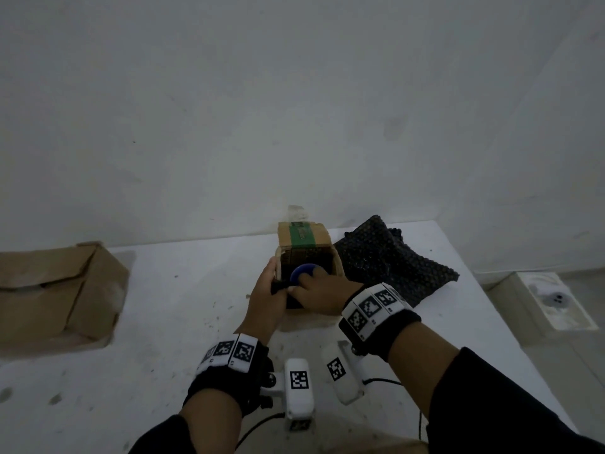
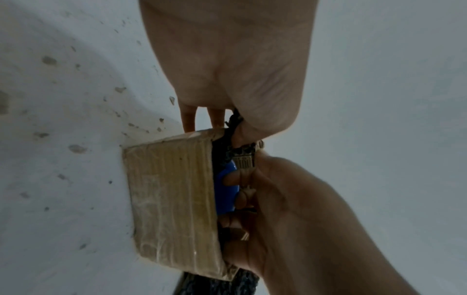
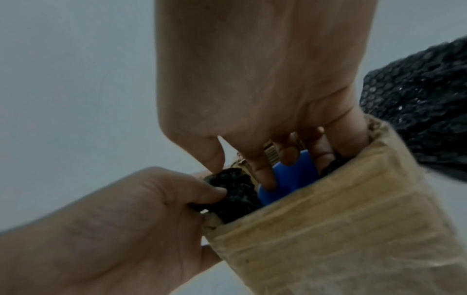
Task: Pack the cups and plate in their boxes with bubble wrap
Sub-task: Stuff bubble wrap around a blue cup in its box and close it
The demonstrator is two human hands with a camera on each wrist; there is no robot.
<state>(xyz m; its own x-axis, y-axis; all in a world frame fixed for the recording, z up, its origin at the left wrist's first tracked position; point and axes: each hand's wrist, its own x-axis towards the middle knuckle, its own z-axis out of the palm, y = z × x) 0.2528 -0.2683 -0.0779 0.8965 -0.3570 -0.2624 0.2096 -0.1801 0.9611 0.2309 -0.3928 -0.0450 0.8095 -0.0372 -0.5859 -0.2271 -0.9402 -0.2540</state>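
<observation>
A small open cardboard box [image 1: 304,244] [image 2: 171,189] [image 3: 341,229] stands mid-table. Inside it sits a blue cup [image 1: 302,273] [image 2: 222,199] [image 3: 290,179], lined with black bubble wrap [image 1: 278,286] [image 2: 232,123] [image 3: 232,189]. My left hand [image 1: 276,288] [image 2: 237,127] [image 3: 215,191] is at the box's near left corner. Its thumb and fingers pinch the edge of the wrap. My right hand [image 1: 311,278] [image 2: 235,179] [image 3: 278,165] reaches into the box from the near right, fingers curled over the cup. The lower part of the cup is hidden.
A loose pile of black bubble wrap [image 1: 386,260] [image 3: 417,99] lies right of the box. A larger flat cardboard box [image 1: 59,290] sits at the far left of the white table [image 1: 163,322]. The wall is just behind; the table's edge runs along the right.
</observation>
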